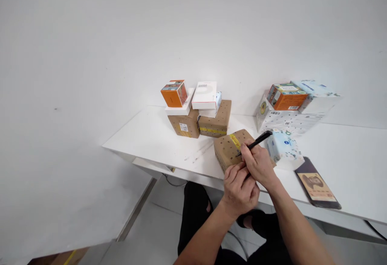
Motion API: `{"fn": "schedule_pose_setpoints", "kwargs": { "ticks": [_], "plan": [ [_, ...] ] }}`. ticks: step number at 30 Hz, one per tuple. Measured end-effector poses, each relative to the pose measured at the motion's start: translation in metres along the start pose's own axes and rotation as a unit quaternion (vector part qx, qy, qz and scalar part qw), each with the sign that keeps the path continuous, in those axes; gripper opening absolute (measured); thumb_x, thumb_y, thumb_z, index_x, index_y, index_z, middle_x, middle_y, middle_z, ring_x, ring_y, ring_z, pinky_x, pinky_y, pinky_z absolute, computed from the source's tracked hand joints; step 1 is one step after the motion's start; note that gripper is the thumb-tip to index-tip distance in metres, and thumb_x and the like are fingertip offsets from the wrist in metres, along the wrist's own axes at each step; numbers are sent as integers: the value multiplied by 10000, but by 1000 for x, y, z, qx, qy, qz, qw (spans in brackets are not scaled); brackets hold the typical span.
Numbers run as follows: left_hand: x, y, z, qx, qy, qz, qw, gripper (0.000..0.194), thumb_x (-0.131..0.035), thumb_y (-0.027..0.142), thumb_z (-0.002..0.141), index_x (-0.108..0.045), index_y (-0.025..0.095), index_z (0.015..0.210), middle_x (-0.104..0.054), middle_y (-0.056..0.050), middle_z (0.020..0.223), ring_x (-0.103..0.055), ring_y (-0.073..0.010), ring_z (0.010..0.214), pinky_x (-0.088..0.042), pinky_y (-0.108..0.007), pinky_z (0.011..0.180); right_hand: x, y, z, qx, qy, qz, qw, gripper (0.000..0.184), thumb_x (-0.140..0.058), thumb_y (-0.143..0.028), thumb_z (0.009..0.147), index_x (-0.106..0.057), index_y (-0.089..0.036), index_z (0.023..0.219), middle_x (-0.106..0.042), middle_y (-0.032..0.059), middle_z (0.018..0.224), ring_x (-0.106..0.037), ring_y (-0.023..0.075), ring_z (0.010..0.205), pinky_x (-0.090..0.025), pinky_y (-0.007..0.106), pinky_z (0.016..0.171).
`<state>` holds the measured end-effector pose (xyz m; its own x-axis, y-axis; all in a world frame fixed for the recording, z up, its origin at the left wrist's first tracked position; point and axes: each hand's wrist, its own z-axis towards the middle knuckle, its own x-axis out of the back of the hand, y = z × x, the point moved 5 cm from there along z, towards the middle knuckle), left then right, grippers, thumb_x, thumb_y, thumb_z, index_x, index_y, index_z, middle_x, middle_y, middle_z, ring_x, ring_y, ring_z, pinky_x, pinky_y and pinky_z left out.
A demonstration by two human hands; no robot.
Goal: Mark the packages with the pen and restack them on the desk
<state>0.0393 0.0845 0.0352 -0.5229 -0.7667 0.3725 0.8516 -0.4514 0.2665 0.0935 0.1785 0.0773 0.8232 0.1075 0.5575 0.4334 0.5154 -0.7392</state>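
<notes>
My right hand (258, 164) grips a black pen (260, 139), its tip down on the top of a brown cardboard box (225, 148). Yellow tape runs over that box, and small dark marks dot its surface. Against the near edge of the box, my left hand (240, 188) is closed with curled fingers, touching the right hand. A bit of something dark shows between the two hands; what the left fingers hold is hidden. Just right of the right hand stands a white and light-blue patterned box (286, 148).
Two taped brown boxes (216, 122) at the back carry white boxes (204, 93) and an orange box (173, 95). Another stack at the right has an orange-and-green box (287, 95) on a dotted white box (275, 119). A phone (317, 184) lies near the white table's (359, 168) front edge.
</notes>
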Motion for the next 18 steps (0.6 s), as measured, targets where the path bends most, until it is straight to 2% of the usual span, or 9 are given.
{"fn": "schedule_pose_setpoints", "kwargs": {
  "ticks": [4, 6, 10, 14, 16, 17, 18],
  "plan": [
    [0, 0, 1, 6, 2, 5, 1000, 192, -520, 117, 702, -644, 178, 836, -693, -78, 904, -635, -225, 974, -503, -371, 834, 0, 2, -1, -8, 9, 7, 1000, 311, -386, -347, 925, -388, -226, 638, -444, -53, 501, -449, 116, 478, -338, 254, 502],
    [0, 0, 1, 6, 0, 4, 1000, 224, -526, 117, 699, -650, 177, 875, -697, -74, 921, -634, -223, 978, -501, -368, 847, 1, 7, -2, -31, 38, 20, 999, 313, -392, -365, 925, -414, -223, 646, -464, -48, 503, -463, 120, 485, -348, 257, 507],
    [-1, -1, 0, 2, -2, 5, 1000, 282, -551, 117, 686, -657, 183, 938, -708, -55, 943, -633, -216, 984, -494, -366, 863, 14, 16, -9, -79, 168, 116, 976, 302, -403, -422, 922, -490, -212, 723, -483, -48, 522, -452, 117, 462, -360, 253, 476],
    [4, -10, 3, 1, 8, -13, 1000, 260, -566, 113, 679, -658, 193, 908, -711, -49, 921, -640, -216, 960, -502, -369, 851, 44, 27, -23, -81, 308, 221, 922, 280, -412, -452, 909, -505, -201, 828, -606, 2, 700, -485, 109, 449, -371, 252, 441],
    [8, -17, 6, -1, 13, -28, 1000, 249, -565, 112, 683, -658, 200, 897, -713, -46, 906, -644, -215, 946, -511, -374, 839, 61, 39, -34, -109, 351, 186, 911, 288, -397, -467, 909, -486, -205, 833, -611, 9, 691, -493, 119, 451, -376, 259, 454],
    [10, -21, 8, -4, 17, -36, 999, 241, -563, 113, 686, -658, 204, 888, -714, -44, 897, -646, -213, 938, -516, -374, 829, 65, 46, -37, -133, 337, 138, 922, 293, -396, -470, 906, -490, -205, 821, -598, 3, 643, -498, 129, 458, -381, 264, 472],
    [12, -24, 9, -7, 20, -43, 999, 233, -558, 113, 688, -658, 207, 876, -714, -42, 887, -648, -211, 930, -521, -374, 818, 65, 54, -39, -160, 290, 74, 941, 299, -404, -469, 900, -502, -204, 803, -579, -1, 589, -507, 143, 469, -384, 271, 493]
  ]
}}
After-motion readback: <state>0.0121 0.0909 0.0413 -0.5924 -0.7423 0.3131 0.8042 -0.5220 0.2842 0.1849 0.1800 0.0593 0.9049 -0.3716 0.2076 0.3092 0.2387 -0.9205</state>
